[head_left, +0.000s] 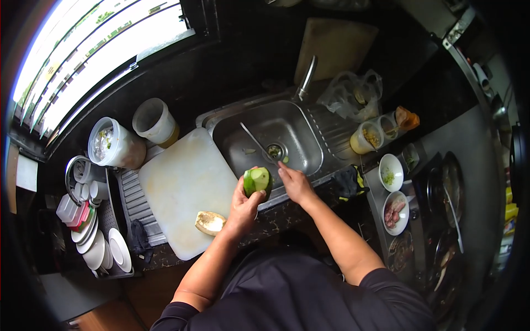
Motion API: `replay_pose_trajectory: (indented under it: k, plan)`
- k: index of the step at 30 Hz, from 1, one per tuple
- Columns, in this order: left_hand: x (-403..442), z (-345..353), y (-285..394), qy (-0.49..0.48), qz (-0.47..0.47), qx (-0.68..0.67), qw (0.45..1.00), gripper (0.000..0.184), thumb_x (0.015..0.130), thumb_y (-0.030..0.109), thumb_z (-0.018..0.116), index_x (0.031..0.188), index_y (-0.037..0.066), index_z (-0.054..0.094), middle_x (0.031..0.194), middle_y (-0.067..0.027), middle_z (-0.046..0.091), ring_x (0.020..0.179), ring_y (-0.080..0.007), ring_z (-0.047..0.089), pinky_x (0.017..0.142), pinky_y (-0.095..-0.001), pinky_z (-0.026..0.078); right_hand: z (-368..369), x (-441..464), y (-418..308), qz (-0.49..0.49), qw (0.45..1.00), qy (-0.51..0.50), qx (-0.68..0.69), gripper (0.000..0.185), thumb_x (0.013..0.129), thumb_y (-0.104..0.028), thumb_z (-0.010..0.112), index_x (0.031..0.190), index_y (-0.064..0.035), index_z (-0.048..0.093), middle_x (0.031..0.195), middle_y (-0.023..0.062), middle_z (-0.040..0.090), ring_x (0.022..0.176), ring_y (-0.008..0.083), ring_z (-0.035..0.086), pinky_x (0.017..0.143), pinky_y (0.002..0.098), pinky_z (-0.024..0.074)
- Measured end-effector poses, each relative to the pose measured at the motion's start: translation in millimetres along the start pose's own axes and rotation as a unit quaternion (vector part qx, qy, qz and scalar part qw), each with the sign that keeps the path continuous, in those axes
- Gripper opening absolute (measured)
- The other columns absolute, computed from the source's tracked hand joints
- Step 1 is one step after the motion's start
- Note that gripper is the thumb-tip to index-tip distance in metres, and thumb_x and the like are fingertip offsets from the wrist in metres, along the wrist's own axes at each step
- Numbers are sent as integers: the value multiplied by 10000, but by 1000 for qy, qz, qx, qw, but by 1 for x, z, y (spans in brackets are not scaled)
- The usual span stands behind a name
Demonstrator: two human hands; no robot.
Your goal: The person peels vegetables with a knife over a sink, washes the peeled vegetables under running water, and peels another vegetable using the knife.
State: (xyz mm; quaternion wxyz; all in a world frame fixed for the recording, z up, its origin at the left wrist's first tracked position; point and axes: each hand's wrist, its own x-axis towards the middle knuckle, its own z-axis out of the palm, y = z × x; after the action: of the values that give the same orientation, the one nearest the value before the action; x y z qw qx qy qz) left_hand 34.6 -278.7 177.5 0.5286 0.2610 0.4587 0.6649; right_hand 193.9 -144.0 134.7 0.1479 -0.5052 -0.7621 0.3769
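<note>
Dark shirt (298,292) nearest. Left hand (245,207): fingers clamped on partly peeled green vegetable (258,182), above near side of sink (301,140). Right hand (296,185): fingers closed around slim knife (255,138), pointing far left. Pale cut piece (210,222) on white board (179,182), left.

The right hand (297,186) covers most of the handle of the knife (255,139), the left hand (243,212) hides part of the green vegetable (257,182), and the dark shirt (309,300) runs off the bottom edge.

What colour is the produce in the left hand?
The produce is green with a paler green patch, as the head view shows.
</note>
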Motion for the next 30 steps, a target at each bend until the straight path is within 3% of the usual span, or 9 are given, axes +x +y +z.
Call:
replay_pose_trajectory:
  k: [3, 8, 16, 19, 21, 24, 25, 27, 30]
  plan:
    - [-2, -5, 2, 6, -35, -76, 996, 551, 924, 40, 639, 1462, 22, 517, 1334, -104, 655, 1221, -230, 647, 1063, -380, 518, -28, -25, -16, -41, 988, -30, 149, 434, 1103, -265, 571, 1418, 26, 642, 992, 239, 710, 861, 326, 695, 813, 402, 536]
    - [4, -10, 19, 11, -53, -172, 984, 465, 944, 113, 618, 1397, 31, 553, 1313, -158, 668, 1244, -355, 656, 1032, -517, 552, -50, -63, -30, -177, 978, 42, 105, 409, 1089, -259, 613, 1443, -59, 657, 893, 160, 660, 776, 283, 647, 760, 387, 531]
    - [7, -11, 21, 124, -75, -151, 978, 433, 1097, 350, 426, 1379, 54, 567, 1281, -149, 654, 1131, -317, 681, 935, -518, 586, -65, -90, -76, -177, 983, -24, -37, 425, 1028, -275, 684, 1439, -163, 683, 878, 89, 616, 745, 247, 639, 732, 370, 557]
    - [5, -23, 17, 104, -46, -161, 980, 388, 1038, 276, 639, 1353, 59, 577, 1243, -154, 663, 1104, -319, 687, 896, -497, 585, -61, -86, -79, -175, 982, -31, -66, 419, 1028, -274, 682, 1435, -175, 686, 892, 91, 623, 746, 258, 657, 721, 383, 569]
    - [5, -37, 12, 68, 158, 400, 900, 528, 851, 104, 864, 1298, 60, 587, 1205, -174, 665, 1065, -330, 689, 854, -468, 586, -48, -78, -77, -191, 979, 10, -72, 423, 1007, -333, 706, 1420, -241, 697, 883, 97, 628, 755, 306, 696, 701, 437, 588]
    - [13, -55, -5, 119, 172, 435, 876, 765, 603, -42, 977, 1251, 61, 585, 1179, -202, 665, 1020, -346, 684, 823, -446, 588, -24, -55, -71, -191, 981, 5, -32, 421, 1005, -341, 710, 1418, -259, 696, 892, 106, 631, 771, 325, 703, 708, 447, 589]
    - [17, -65, -5, 113, 198, 482, 846, 500, 839, 111, 871, 1243, 41, 585, 1151, -188, 660, 989, -315, 681, 785, -436, 608, -17, -48, -71, -189, 981, 3, -37, 415, 1013, -375, 697, 1414, -270, 697, 900, 113, 634, 776, 337, 702, 718, 461, 587]
    - [23, -70, 0, 127, 92, 236, 959, 566, 763, 36, 916, 1221, 28, 583, 1126, -167, 673, 987, -289, 684, 815, -417, 605, -4, -41, -71, -191, 981, 7, -42, 411, 1017, -393, 687, 1412, -279, 697, 902, 114, 634, 780, 342, 703, 725, 467, 586]
    - [25, -61, 17, 137, 1, 80, 987, 428, 862, 53, 850, 1195, 16, 584, 1089, -149, 676, 960, -251, 681, 805, -402, 605, 0, -37, -78, -177, 982, -7, -62, 407, 1039, -389, 660, 1422, -254, 691, 917, 108, 683, 838, 319, 701, 776, 434, 584]
